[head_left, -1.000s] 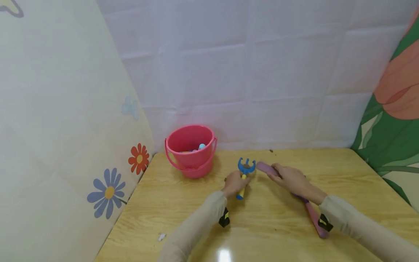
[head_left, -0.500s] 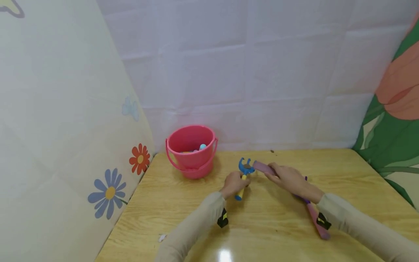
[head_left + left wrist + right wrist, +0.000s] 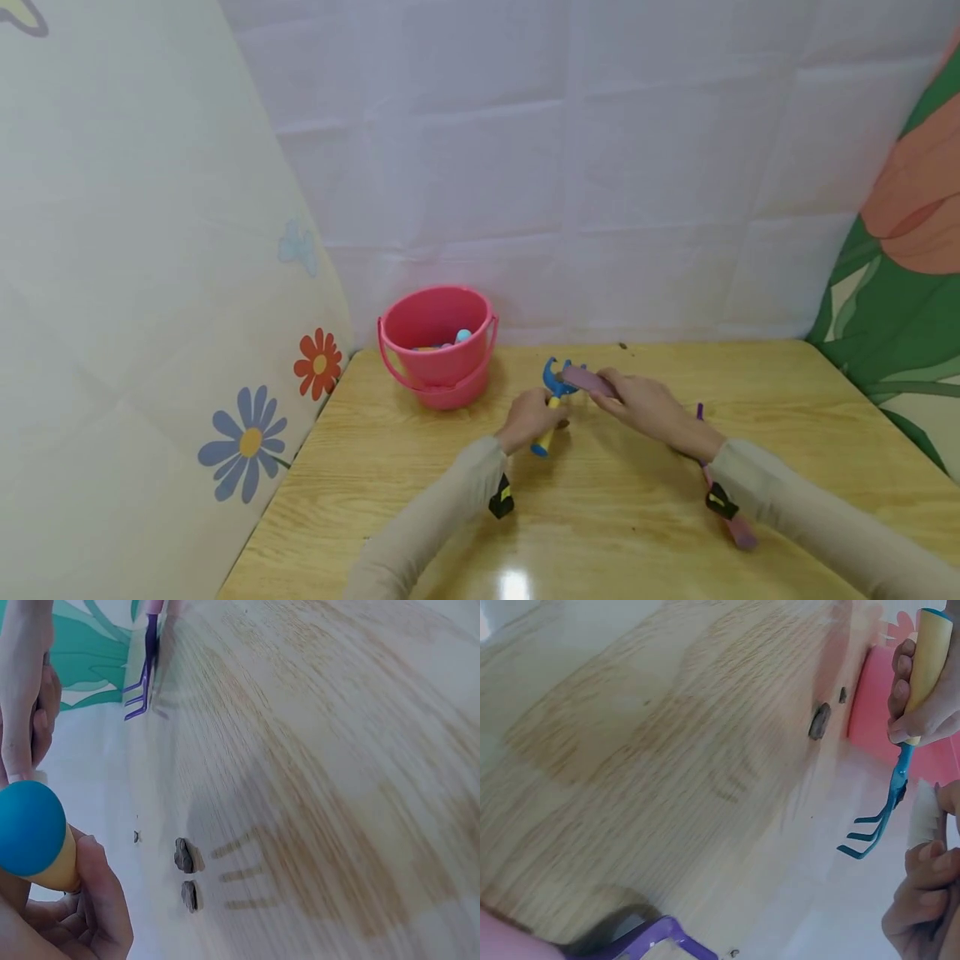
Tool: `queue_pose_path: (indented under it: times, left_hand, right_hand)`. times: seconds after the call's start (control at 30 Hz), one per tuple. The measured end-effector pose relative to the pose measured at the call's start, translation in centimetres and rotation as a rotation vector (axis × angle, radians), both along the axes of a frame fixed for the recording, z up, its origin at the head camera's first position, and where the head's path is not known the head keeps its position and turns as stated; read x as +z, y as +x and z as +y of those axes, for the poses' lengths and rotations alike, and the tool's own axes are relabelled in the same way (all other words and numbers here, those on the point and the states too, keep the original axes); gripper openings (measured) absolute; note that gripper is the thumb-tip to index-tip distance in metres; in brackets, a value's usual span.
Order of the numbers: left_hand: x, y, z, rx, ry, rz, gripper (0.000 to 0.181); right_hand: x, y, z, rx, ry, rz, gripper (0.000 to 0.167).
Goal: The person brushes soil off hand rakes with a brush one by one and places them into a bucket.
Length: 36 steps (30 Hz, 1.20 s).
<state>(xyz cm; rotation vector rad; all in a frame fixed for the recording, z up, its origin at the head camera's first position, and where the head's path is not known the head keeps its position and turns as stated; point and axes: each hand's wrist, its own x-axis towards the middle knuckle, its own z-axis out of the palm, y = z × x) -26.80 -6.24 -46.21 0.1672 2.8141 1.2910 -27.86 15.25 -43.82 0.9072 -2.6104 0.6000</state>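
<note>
My left hand (image 3: 527, 417) grips a small hand rake (image 3: 546, 439) by its yellow handle, its blue tines pointing away from me. A dark clump (image 3: 901, 793) clings near the base of the tines. My right hand (image 3: 643, 404) holds a mauve brush (image 3: 587, 381) with white bristles (image 3: 924, 814). In the head view the brush overlaps the rake's head. Whether the bristles touch it I cannot tell. Under the right forearm lies a second hand rake (image 3: 741, 533), with a pink handle and purple tines (image 3: 142, 697).
A pink bucket (image 3: 450, 367) stands at the back left with several small things inside. Dark crumbly lumps (image 3: 183, 856) lie on the wooden table (image 3: 622, 533) below the left hand. A white cloth wall (image 3: 637, 208) closes off the back.
My right hand has moved left with the brush, which now covers part of the blue rake head. The left hand and its rake have shifted slightly left.
</note>
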Motion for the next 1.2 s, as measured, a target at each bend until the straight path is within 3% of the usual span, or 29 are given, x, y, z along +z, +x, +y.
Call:
queue_pose_path:
  times: [0.2, 0.53, 0.73, 1.03, 1.2]
  left_hand:
    - [0.0, 0.1, -0.6, -0.015, -0.025, 0.023, 0.03]
    - [0.7, 0.7, -1.4, -0.044, -0.027, -0.013, 0.027]
    - [1.3, 1.3, -1.5, -0.068, -0.015, -0.011, 0.024]
    - [1.5, 1.6, -1.8, -0.091, -0.022, 0.015, 0.023]
    - [1.6, 1.6, -1.8, -0.091, -0.044, 0.029, 0.026]
  right_hand:
    - [0.4, 0.1, -0.9, 0.011, -0.028, -0.007, 0.036]
    - [0.2, -0.1, -1.3, 0.035, 0.003, -0.047, 0.038]
    - [0.1, -0.2, -0.8, 0.01, -0.004, -0.039, 0.039]
    - [0.7, -0.3, -0.2, -0.049, -0.013, -0.022, 0.038]
    - [1.0, -0.2, -0.6, -0.005, -0.025, -0.02, 0.04]
